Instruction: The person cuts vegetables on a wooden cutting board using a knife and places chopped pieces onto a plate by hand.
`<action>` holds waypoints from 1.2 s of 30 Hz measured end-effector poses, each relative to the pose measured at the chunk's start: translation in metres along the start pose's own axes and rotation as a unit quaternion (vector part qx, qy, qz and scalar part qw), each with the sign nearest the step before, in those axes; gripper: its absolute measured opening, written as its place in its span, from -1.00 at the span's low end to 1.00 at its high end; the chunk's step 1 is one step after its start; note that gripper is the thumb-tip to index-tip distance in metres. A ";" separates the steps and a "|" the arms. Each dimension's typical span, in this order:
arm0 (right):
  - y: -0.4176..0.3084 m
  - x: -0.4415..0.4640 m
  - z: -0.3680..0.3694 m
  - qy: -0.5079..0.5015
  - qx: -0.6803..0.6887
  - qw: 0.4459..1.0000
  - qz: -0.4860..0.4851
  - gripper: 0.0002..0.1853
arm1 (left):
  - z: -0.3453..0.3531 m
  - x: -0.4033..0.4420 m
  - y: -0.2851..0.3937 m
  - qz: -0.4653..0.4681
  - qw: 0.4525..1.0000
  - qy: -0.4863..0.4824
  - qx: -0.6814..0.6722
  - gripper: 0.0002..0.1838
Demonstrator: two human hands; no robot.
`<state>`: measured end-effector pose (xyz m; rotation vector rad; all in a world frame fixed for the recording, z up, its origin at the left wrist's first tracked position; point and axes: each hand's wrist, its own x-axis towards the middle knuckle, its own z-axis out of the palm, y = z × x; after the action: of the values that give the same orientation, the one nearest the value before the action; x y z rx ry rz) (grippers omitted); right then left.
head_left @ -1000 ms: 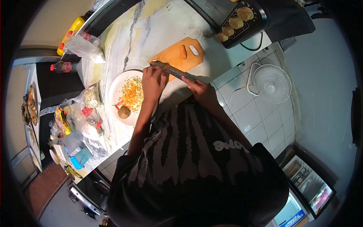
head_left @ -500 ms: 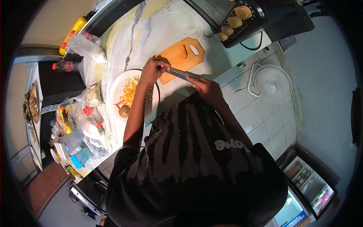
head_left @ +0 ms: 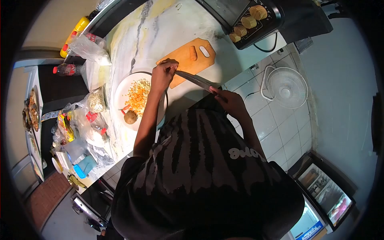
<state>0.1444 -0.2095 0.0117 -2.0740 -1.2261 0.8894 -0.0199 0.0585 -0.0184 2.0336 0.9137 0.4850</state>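
Note:
My right hand (head_left: 231, 101) is closed round the handle end of a knife (head_left: 196, 79), whose blade points left over the near edge of a wooden cutting board (head_left: 182, 56). At the blade's tip is my left hand (head_left: 165, 75), fingers curled together; whether they pinch the tip or a small bit of food is unclear. A carrot piece (head_left: 193, 53) lies on the board near its handle hole. Left of the board, partly behind my left forearm, a white plate (head_left: 122, 90) holds diced orange carrot (head_left: 137, 98), paler chopped pieces, red chillies (head_left: 125, 109) and a round brown potato-like item (head_left: 130, 117).
A black appliance with wooden knobs (head_left: 249, 22) stands at the counter's back right. Plastic bags (head_left: 90, 50), bottles (head_left: 70, 70) and a blue-lidded container (head_left: 82, 170) crowd the left side. Right of the counter, a white fan (head_left: 286, 88) stands on the tiled floor.
My right hand has moved right and slightly down, showing more of the knife blade between my hands. My left hand stays near the blade's tip, its fingers shifted a little.

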 end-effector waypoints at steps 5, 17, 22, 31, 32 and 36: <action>0.012 -0.006 0.008 0.028 0.045 0.999 -0.002 -0.54 | -0.008 0.005 -0.004 -0.007 0.998 -0.060 -0.016 -0.80; 0.015 -0.004 -0.003 0.056 0.123 0.989 0.057 -0.54 | -0.011 0.013 -0.009 0.095 0.990 -0.097 0.032 -0.75; 0.017 -0.002 0.000 0.076 0.104 0.992 0.017 -0.55 | -0.015 0.010 0.001 0.032 0.993 -0.094 0.062 -0.81; -0.011 0.015 0.018 -0.003 0.103 0.993 0.052 -0.54 | 0.013 -0.014 -0.007 0.059 0.994 0.082 0.050 -0.84; -0.015 0.018 0.021 -0.004 0.103 0.993 0.053 -0.54 | 0.016 -0.016 -0.009 0.057 0.994 0.081 0.050 -0.84; -0.021 0.031 0.044 0.012 0.148 0.988 -0.032 -0.54 | 0.020 -0.017 -0.004 0.018 0.993 0.113 0.033 -0.85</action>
<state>0.1110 -0.1670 -0.0077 -1.7962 -1.0701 0.9511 -0.0208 0.0368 -0.0330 2.0864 1.0405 0.7261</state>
